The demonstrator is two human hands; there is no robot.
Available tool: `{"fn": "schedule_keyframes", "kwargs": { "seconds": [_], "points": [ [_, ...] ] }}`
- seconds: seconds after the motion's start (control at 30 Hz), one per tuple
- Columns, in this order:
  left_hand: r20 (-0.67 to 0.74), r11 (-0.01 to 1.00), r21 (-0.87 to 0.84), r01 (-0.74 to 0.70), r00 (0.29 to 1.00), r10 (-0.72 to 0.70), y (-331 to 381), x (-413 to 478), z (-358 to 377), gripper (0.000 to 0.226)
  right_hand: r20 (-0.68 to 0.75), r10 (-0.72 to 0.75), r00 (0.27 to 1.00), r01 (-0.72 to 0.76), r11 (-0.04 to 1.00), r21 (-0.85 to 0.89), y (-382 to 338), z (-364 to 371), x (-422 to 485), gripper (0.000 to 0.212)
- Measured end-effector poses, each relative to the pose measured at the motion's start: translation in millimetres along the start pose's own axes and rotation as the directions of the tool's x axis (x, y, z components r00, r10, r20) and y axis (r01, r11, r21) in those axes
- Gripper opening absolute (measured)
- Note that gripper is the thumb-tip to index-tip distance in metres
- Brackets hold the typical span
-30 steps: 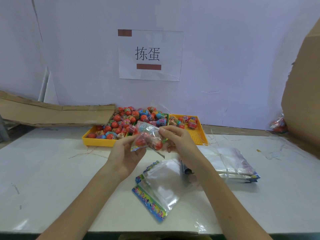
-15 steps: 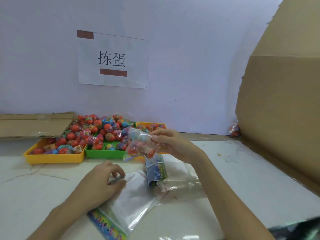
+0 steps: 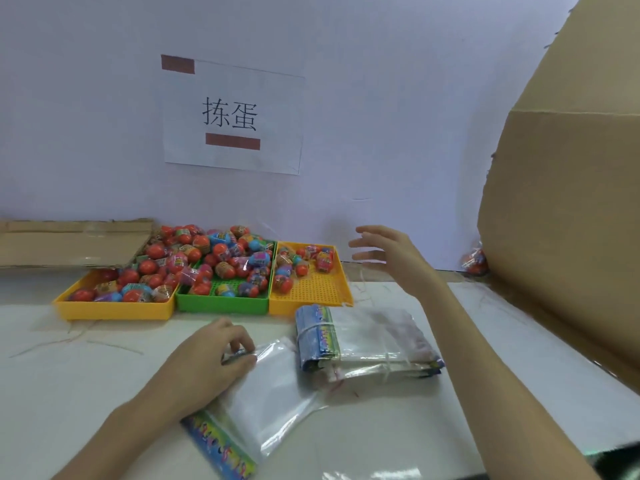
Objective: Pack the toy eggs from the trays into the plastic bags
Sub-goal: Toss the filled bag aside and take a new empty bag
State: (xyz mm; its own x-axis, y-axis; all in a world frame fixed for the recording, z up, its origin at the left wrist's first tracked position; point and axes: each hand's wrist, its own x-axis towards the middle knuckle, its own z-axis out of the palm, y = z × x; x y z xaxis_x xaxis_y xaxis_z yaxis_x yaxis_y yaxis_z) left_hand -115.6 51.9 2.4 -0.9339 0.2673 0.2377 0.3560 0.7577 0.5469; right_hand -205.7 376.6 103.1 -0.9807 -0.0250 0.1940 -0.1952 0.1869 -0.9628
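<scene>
Clear plastic bag point(image 3: 273, 386) lies flat on the white table point(image 3: 86, 375) just in front of the green tray point(image 3: 221, 304) of toy eggs point(image 3: 221, 258), its top edge pinched by the left hand point(image 3: 211, 358), while the right hand point(image 3: 388, 258) hovers open and empty beside the yellow tray point(image 3: 311, 289).

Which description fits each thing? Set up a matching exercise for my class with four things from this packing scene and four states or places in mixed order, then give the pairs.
Things:
1. left hand
2. right hand
3. green tray
4. bundle of bags

Descriptions:
A. tied with bands, lying on the table
B. pinching the loose bag's corner
C. between two yellow trays
D. open, raised, holding nothing

Pairs: 1-B, 2-D, 3-C, 4-A
</scene>
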Motion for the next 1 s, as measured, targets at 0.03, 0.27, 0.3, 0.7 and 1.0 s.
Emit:
{"fn": "schedule_keyframes", "kwargs": {
  "seconds": [0.03, 0.27, 0.3, 0.7, 1.0],
  "points": [
    [-0.006, 1.000, -0.008, 0.004, 1.000, -0.004, 1, 0, 0, 0.011, 0.011, -0.026, 1.000, 0.026, 1.000, -0.014, -5, 12, -5, 0.024],
    [-0.031, 0.999, -0.020, 0.032, 0.999, -0.033, 2, 0, -1, 0.014, 0.182, -0.146, 0.972, 0.143, 0.989, 0.032, -24, 89, -33, 0.018],
    [-0.033, 0.999, -0.019, 0.030, 0.999, -0.031, 1, 0, -1, 0.014, 0.204, -0.144, 0.968, 0.140, 0.990, 0.034, -19, 100, -35, 0.019],
    [-0.244, 0.994, -0.109, -0.029, 0.970, 0.002, -2, 2, -5, 0.022, 0.337, -0.196, 0.921, 0.298, 0.911, -0.286, 23, 130, -46, 0.020],
    [-0.375, 0.962, -0.259, -0.081, 0.927, -0.024, 3, 3, -10, 0.018, 0.391, -0.271, 0.880, 0.409, 0.850, -0.332, 23, 130, -48, 0.013]
  ]
}}
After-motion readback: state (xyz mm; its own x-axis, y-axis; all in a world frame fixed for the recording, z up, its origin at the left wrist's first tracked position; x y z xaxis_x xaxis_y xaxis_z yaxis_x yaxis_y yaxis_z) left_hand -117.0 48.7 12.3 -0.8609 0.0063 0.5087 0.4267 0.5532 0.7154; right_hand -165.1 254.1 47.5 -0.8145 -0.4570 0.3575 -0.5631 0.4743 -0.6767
